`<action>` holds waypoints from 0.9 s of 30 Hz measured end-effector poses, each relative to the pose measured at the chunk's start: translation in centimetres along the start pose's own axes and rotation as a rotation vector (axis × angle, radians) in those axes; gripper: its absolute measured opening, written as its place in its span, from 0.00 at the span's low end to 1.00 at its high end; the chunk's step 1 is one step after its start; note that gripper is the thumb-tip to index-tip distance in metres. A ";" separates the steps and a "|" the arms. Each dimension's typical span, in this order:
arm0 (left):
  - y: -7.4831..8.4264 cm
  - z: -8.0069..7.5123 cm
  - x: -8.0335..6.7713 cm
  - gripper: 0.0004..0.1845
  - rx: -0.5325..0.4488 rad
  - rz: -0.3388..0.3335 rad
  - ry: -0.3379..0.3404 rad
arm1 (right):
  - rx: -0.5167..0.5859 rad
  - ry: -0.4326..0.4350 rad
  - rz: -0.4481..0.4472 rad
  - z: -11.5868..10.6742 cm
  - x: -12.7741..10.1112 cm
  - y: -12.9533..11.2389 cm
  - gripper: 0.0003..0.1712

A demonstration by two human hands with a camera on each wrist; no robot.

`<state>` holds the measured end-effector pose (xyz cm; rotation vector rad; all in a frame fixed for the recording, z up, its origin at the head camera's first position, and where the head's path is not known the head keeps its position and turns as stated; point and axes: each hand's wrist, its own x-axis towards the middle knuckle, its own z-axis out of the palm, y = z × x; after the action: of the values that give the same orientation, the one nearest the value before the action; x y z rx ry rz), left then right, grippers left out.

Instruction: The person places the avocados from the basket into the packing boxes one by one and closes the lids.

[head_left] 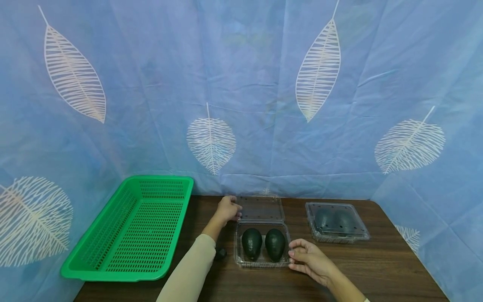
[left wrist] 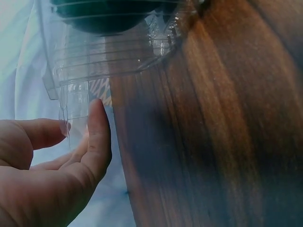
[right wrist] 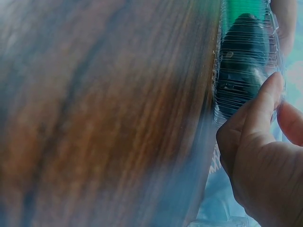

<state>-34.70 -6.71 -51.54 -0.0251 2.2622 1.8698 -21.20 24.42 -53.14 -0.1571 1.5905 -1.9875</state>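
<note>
Avocados, two dark green ones (head_left: 263,244), lie side by side in the open clear plastic clamshell box (head_left: 241,251) on the dark wooden counter (head_left: 385,268). The box's lid (head_left: 260,208) is folded back flat behind the tray.

Left hand (head_left: 228,209): grip is pinched on the left corner of the lid; the left wrist view shows thumb (left wrist: 97,137) and finger on the clear edge.

Right hand (head_left: 307,259): grip is clamped on the tray's right front corner, fingertips (right wrist: 270,92) on the ribbed wall.

Status, judged from the layout: opening of this box is done; both avocados remain inside. To the right of the open box, a second clear plastic clamshell box (head_left: 337,222) stands closed, with dark fruit inside. To the left of the open box, a green perforated plastic basket (head_left: 128,235) holds nothing.
</note>
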 end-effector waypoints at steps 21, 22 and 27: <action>1.7 -0.3 -1.6 0.19 0.165 0.288 0.072 | -0.012 -0.001 -0.007 0.0 0.1 0.0 0.13; 1.8 -0.3 -1.8 0.19 0.166 0.294 0.070 | -0.015 0.003 -0.006 0.0 0.1 0.0 0.13; 2.4 -0.4 -2.9 0.14 0.160 0.335 0.066 | -0.013 0.020 0.004 0.1 0.1 0.0 0.13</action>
<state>-32.23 -6.95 -48.69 0.3409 2.5871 1.8510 -21.25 24.28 -53.10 -0.1391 1.6152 -1.9814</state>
